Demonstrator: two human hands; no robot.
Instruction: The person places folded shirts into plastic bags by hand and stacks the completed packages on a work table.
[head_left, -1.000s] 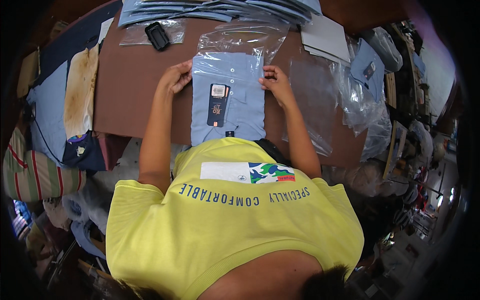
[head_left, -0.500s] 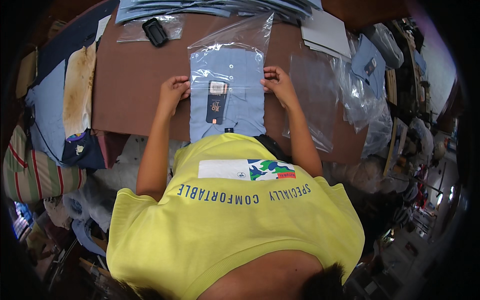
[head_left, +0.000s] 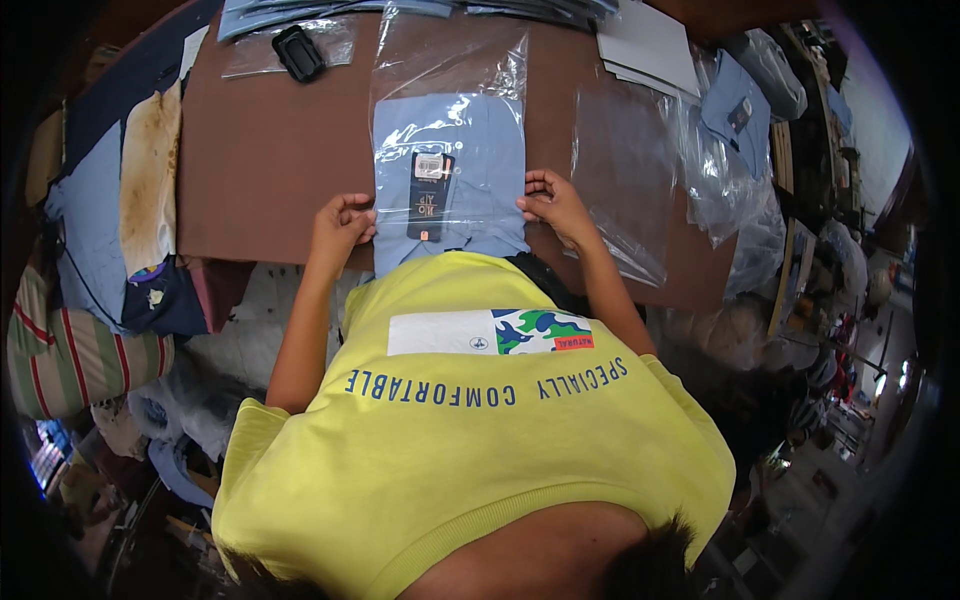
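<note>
Before me on the brown tabletop lies a folded light blue shirt [head_left: 490,135], partly inside a clear plastic bag [head_left: 450,60]. Its dark hang tag [head_left: 428,205] with a pale barcode sticker shows through the film. The bag's near edge crosses the shirt below the tag, and the collar end sticks out toward my body. My left hand [head_left: 343,230] is closed in a pinch on the bag's left edge. Opposite it, my right hand [head_left: 557,208] pinches the right edge. Past the shirt, the far part of the bag lies flat and unfilled.
A black plastic tray [head_left: 299,53] rests on clear film at the far left. Folded blue shirts [head_left: 540,8] are piled along the far edge. White boards [head_left: 648,45] and a flat clear bag [head_left: 622,180] lie at right. A stained cloth [head_left: 152,180] hangs at left.
Both hands have moved toward my body, drawing the bag's near edge further over the shirt and past the tag. The bag's far end now lies flatter.
</note>
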